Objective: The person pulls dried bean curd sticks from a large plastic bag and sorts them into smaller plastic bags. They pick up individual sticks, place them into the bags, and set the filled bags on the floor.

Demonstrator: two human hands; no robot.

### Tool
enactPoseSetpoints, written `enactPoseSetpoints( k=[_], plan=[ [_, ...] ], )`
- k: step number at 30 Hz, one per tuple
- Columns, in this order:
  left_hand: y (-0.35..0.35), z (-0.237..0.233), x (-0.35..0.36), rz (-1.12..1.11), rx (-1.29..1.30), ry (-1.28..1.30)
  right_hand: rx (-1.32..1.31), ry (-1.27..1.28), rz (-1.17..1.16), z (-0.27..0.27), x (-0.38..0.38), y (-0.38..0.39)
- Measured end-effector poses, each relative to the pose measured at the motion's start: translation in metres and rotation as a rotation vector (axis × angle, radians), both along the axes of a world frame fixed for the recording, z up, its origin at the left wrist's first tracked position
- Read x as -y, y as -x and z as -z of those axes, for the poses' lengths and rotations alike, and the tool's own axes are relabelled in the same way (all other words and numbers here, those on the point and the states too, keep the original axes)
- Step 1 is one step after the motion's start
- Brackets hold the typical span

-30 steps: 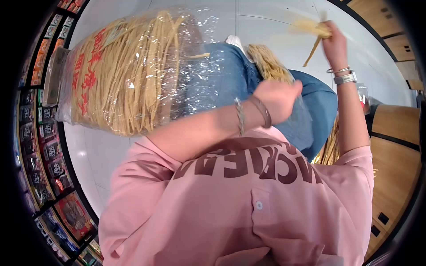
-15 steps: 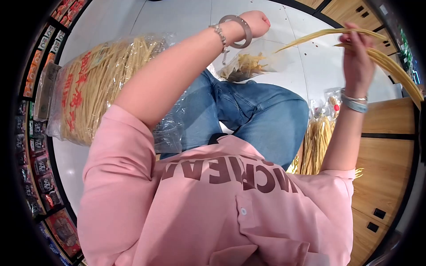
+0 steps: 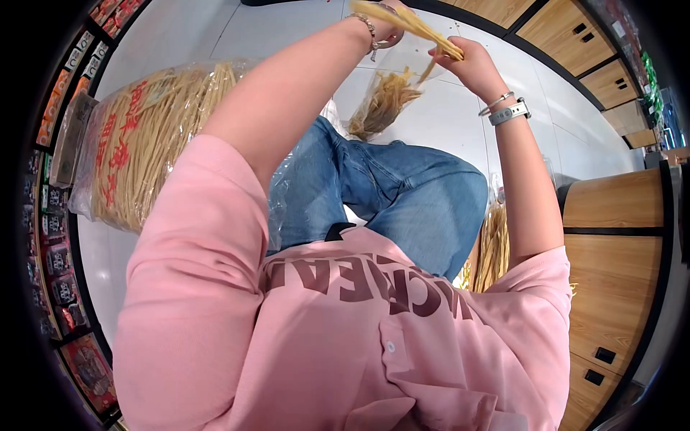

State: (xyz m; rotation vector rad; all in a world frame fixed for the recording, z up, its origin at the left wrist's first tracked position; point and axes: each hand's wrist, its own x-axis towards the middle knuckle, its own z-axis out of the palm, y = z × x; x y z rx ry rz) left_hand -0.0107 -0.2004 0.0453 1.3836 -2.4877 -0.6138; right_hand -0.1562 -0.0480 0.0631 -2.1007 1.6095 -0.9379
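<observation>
dark red block letters run across the pink shirt (image 3: 366, 276), seen upside down; only "crea" reads surely, the rest is lost in folds. large red chinese characters stand on the big clear bag (image 3: 118, 154), too warped to read. the print on the shelf packets (image 3: 54, 237) is too small to read.

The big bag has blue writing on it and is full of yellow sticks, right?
Not quite. The writing on the big bag is red, not blue, as the head view shows. The rest is right: it is full of yellow sticks.
</observation>
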Motion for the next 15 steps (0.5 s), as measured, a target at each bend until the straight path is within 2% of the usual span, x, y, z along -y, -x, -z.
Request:
enactPoseSetpoints(
  k=[2,5,6,9,10,13,15],
  plan=[
    [0.002,0.003,0.001,-0.091,-0.169,-0.079,-0.046,-0.046,0.023,-0.008,0.002,-0.001],
    [0.0,0.005,0.0,-0.166,-0.363,-0.177,0.187,-0.063,0.17,-0.036,-0.005,-0.016],
    [-0.002,0.003,-0.002,-0.164,-0.392,-0.2,0.352,0.06,0.152,-0.037,-0.005,-0.02],
    [-0.009,0.0,-0.009,-0.128,-0.445,-0.265,0.511,0.0,0.343,-0.055,-0.003,-0.029],
    [-0.01,-0.001,-0.01,-0.12,-0.457,-0.282,0.456,0.14,0.282,-0.048,0.003,-0.025],
    [-0.014,-0.004,-0.014,-0.093,-0.484,-0.324,0.407,0.281,0.21,-0.045,0.013,-0.031],
    [-0.013,-0.006,-0.016,-0.084,-0.494,-0.343,0.326,0.262,0.231,-0.035,0.021,-0.033]
  ],
)
